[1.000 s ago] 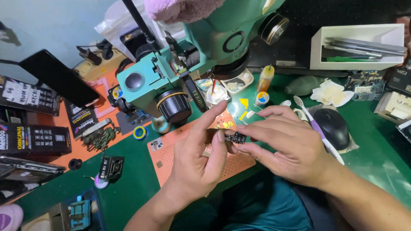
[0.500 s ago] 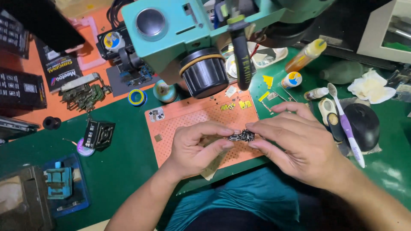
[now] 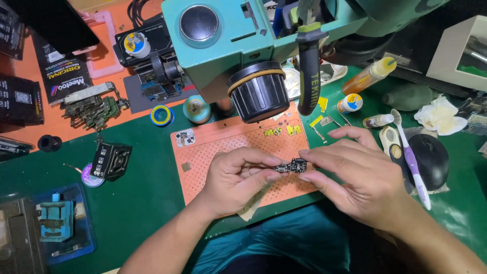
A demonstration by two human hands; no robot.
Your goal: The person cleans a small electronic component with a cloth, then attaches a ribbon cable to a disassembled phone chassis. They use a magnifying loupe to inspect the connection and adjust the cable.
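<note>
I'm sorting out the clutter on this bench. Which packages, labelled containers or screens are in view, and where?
Black packet: flat, white print, far left on orange mat.
Dark box: left edge.
Dark screen: top left corner, blank.
Yellow bottle: lying right of microscope.
Small labelled jar: below it.

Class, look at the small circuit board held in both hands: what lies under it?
Under the small circuit board lies the orange perforated mat; the hands hide part of it.
</note>
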